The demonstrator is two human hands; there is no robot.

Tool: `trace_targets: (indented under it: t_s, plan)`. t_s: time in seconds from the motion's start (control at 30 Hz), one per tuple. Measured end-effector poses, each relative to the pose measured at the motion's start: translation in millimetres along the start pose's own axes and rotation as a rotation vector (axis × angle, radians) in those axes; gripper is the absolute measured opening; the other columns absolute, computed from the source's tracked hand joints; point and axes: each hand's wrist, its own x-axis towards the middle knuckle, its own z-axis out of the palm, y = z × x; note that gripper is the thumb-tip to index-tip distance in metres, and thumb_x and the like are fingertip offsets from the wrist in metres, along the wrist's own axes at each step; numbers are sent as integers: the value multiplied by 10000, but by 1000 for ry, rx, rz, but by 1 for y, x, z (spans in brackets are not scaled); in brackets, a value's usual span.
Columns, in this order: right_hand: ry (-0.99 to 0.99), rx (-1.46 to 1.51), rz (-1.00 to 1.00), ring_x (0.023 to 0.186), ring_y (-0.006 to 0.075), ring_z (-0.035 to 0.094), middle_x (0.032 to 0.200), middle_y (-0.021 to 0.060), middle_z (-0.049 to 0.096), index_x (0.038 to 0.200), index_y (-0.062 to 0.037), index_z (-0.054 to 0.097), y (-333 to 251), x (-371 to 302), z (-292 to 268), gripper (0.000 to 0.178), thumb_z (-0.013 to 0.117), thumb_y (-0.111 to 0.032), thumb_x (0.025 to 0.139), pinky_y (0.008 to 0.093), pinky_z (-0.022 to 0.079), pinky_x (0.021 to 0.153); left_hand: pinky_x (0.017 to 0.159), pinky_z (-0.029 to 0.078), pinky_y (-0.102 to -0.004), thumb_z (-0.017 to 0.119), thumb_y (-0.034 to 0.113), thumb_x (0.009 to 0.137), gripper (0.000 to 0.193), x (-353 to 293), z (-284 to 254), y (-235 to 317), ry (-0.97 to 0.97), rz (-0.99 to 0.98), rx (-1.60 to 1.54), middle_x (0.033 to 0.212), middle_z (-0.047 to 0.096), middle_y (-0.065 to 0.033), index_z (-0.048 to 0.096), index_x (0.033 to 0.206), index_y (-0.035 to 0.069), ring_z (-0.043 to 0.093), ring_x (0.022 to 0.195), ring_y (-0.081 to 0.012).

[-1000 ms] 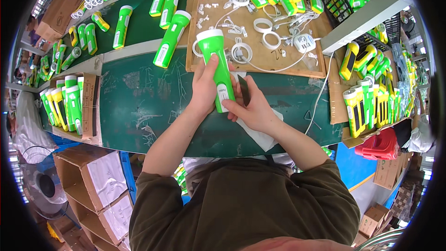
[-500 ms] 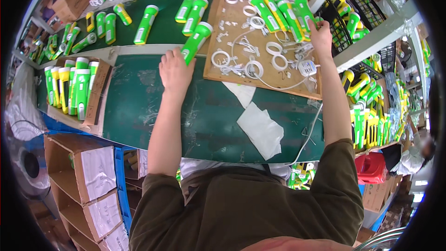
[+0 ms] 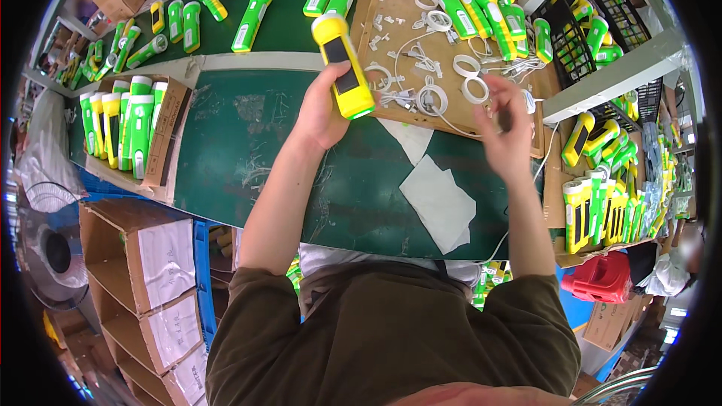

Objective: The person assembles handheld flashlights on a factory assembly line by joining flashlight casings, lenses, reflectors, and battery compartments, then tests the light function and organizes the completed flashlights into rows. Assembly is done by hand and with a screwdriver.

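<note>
My left hand [image 3: 325,109] is wrapped round a flashlight [image 3: 344,68], holding it tilted above the near edge of the wooden board [image 3: 470,124]. Its yellow side with a long dark panel faces up, and a strip of green shows at the bottom end. My right hand [image 3: 510,131] hovers over the board's near right part, somewhat blurred, its thumb and fingers apart and nothing visible between them. Close to its fingertips lie white rings [image 3: 474,89]. Several green and yellow flashlights [image 3: 451,7] lie at the board's far side, beside white cables [image 3: 519,68] and small white parts.
A carton of upright flashlights [image 3: 169,139] stands at the left. More flashlights [image 3: 252,21] lie on the green table [image 3: 226,143]. White paper sheets [image 3: 440,203] rest near its front edge. To the right are a metal post [image 3: 609,79], black crates [image 3: 560,37] and another filled carton [image 3: 602,252].
My left hand has brought the flashlight nearer and turned its yellow, dark-panelled side up. My right hand has left the flashlights at the board's far right and come back toward me. The view has shifted.
</note>
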Motion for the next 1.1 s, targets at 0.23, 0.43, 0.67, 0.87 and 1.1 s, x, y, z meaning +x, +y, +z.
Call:
trace_targets:
  t_s: [0.23, 0.43, 0.67, 0.87, 1.1]
  plan:
    - [121, 69, -60, 943, 261, 601, 1096, 160, 598, 828, -32, 471, 17, -44, 20, 240, 691, 49, 778, 315, 502, 763, 732, 527, -388, 511, 165, 852, 376, -8, 15, -16, -16, 54, 137, 1116, 619, -147, 476, 1211, 62, 636, 821, -251]
    - [100, 68, -27, 907, 244, 600, 1056, 144, 585, 826, -36, 472, 22, -45, 24, 238, 689, 51, 781, 302, 498, 722, 684, 525, -356, 527, 464, 940, 523, -5, 19, -35, -119, -168, -62, 1056, 620, -123, 455, 1257, 55, 630, 816, -233]
    - [105, 34, -74, 871, 251, 594, 1045, 137, 583, 831, -42, 473, 23, -44, 25, 237, 691, 39, 784, 297, 491, 708, 627, 500, -342, 323, 549, 991, 590, -7, 22, -38, -184, -255, -34, 961, 593, -70, 433, 1302, 59, 580, 724, -209]
    - [-20, 178, 237, 807, 207, 587, 953, 118, 585, 882, -43, 477, 21, -59, 20, 206, 671, -4, 822, 297, 482, 686, 449, 490, -328, 306, 553, 995, 532, -18, 32, -47, 8, -235, 266, 837, 572, -74, 497, 1081, 64, 568, 503, -199]
    - [-158, 350, 274, 674, 254, 625, 828, 115, 631, 994, -30, 550, 15, -63, 26, 164, 652, -58, 868, 321, 504, 634, 462, 499, -355, 413, 536, 956, 506, -10, 27, -48, 43, -333, 239, 780, 586, -89, 545, 1016, 52, 575, 502, -220]
